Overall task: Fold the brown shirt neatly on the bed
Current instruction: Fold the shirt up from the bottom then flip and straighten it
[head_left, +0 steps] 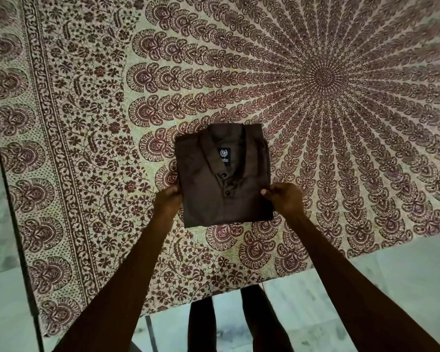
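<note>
The bed (pixel 87 123) filled nearly the whole view, covered in a cream spread printed with a dark red sunburst and a flowered border along its left edge. Pale marbled floor (pixel 396 280) showed past the near edge, and the person's legs (pixel 239 323) stood right up against it. And there was the brown shirt (pixel 214 201), down flat on the spread close to the near edge, about midway along it, already folded into a tidy rectangle with the collar on top and pointing toward the far side. Both arms reached in from below. The left hand (pixel 168 202) gripped the shirt's left edge, and the right hand (pixel 284 202) pinched the right edge, thumb lying on top of the cloth. The hands sat well apart, one on each side of the bundle. Inside the collar sat a small dark label (pixel 224 155), its wording too small to read, with two dark buttons (pixel 226 192) in line below it.
</note>
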A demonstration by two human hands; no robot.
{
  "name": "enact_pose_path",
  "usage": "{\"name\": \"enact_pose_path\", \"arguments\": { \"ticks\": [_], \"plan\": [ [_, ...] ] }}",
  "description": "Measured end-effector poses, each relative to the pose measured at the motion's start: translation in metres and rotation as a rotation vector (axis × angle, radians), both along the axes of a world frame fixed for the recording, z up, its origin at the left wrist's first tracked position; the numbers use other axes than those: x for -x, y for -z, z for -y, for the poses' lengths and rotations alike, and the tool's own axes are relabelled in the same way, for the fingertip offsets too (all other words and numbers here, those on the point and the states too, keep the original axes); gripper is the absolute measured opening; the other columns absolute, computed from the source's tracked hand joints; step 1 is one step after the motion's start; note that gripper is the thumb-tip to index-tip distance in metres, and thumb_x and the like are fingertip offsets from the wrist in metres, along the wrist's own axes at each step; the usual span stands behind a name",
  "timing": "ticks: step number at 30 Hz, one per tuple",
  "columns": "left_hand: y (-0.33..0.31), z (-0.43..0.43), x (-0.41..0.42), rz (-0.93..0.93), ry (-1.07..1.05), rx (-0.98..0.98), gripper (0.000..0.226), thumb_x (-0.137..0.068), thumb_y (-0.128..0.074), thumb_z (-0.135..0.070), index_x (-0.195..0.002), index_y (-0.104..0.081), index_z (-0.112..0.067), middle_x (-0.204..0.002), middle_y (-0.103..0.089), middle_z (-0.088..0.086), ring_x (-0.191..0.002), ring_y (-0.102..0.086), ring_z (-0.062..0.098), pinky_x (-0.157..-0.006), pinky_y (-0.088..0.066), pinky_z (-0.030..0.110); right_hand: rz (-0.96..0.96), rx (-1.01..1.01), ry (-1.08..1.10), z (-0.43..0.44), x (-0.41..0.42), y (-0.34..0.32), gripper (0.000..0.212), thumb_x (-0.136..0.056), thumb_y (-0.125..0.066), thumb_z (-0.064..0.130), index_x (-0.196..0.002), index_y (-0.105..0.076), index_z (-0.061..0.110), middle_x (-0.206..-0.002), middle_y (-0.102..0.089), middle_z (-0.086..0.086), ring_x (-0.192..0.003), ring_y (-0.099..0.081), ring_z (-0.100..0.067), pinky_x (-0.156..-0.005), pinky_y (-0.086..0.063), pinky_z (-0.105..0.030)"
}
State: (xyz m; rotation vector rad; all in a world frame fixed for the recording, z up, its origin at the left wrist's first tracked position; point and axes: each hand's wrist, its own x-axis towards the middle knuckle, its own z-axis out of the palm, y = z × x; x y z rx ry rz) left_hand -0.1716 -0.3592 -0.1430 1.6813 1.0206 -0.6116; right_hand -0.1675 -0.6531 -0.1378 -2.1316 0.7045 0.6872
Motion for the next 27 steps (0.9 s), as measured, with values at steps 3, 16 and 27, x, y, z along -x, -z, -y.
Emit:
{"name": "enact_pose_path", "arguments": {
  "ticks": [3,16,27],
  "plan": [
    [-0.002,-0.013,-0.001,0.018,-0.040,-0.024,0.011,-0.091,-0.058,-0.007,-0.094,-0.069,-0.009,-0.089,-0.070,0.013,-0.080,-0.065,0.027,-0.080,-0.055,0.043,-0.010,0.000,0.003,-0.003,-0.002,0.000,0.024,-0.083,-0.073,0.029,-0.061,-0.064,0.025,-0.070,-0.066,-0.006,-0.080,-0.070,-0.032,-0.078,-0.058,-0.049],
    [0.000,-0.013,0.007,0.252,0.270,-0.388,0.014,-0.095,-0.054,-0.021,-0.084,-0.058,-0.015,-0.083,-0.063,0.007,-0.075,-0.057,0.022,-0.064,-0.041,0.030,0.012,0.224,-0.052,-0.017,0.013,-0.006,0.023,-0.088,-0.067,0.031,-0.102,-0.071,0.014,-0.101,-0.073,-0.010,-0.094,-0.068,-0.029,-0.081,-0.051,-0.033],
    [0.002,0.001,-0.060,0.363,0.134,-0.253,0.042,-0.086,-0.070,-0.031,-0.115,-0.057,-0.005,-0.104,-0.063,0.008,-0.090,-0.055,0.017,-0.075,-0.038,0.024,0.292,0.051,0.112,-0.037,-0.061,0.002,0.021,-0.085,-0.072,0.022,-0.102,-0.070,0.008,-0.096,-0.072,-0.012,-0.088,-0.066,-0.024,-0.072,-0.044,-0.028]
  ]
}}
